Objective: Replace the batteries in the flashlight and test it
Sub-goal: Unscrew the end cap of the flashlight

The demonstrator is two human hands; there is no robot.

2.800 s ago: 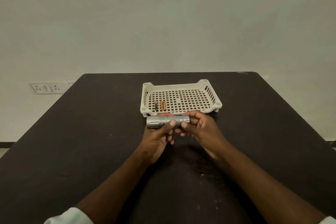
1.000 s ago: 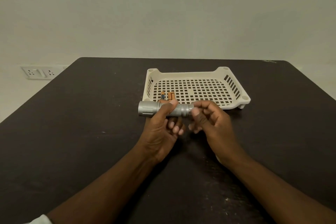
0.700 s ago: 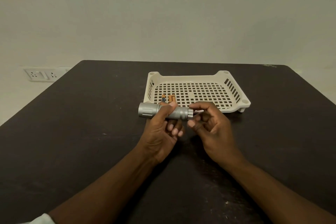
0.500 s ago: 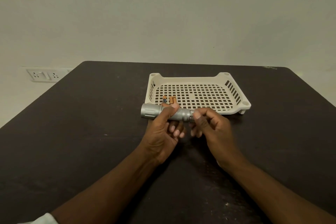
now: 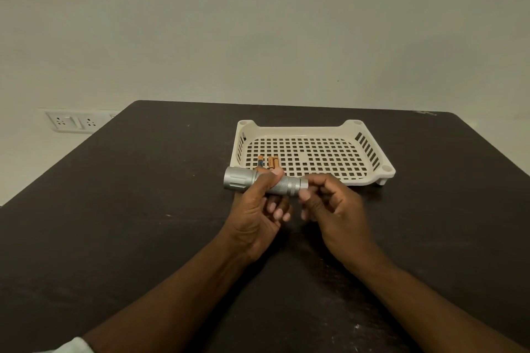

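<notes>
A silver flashlight [image 5: 239, 179] lies level above the dark table [image 5: 129, 209], its wide head pointing left. My left hand [image 5: 258, 209] grips its knurled body from below, thumb over the top. My right hand [image 5: 332, 209] pinches the tail cap [image 5: 303, 184] at the flashlight's right end with thumb and curled fingers. Three small batteries [image 5: 269, 162], orange and dark, lie in the front left corner of the cream perforated tray [image 5: 372, 152] just behind the flashlight.
The tray stands at the middle back of the table, with its far edge close behind it. Wall sockets [image 5: 71, 122] sit on the wall at the far left. White sleeve cuffs show at the bottom edge.
The view has shifted and drawn closer to the tray. My right-hand fingers have shifted round the tail cap between frames. My left hand keeps its hold on the body.
</notes>
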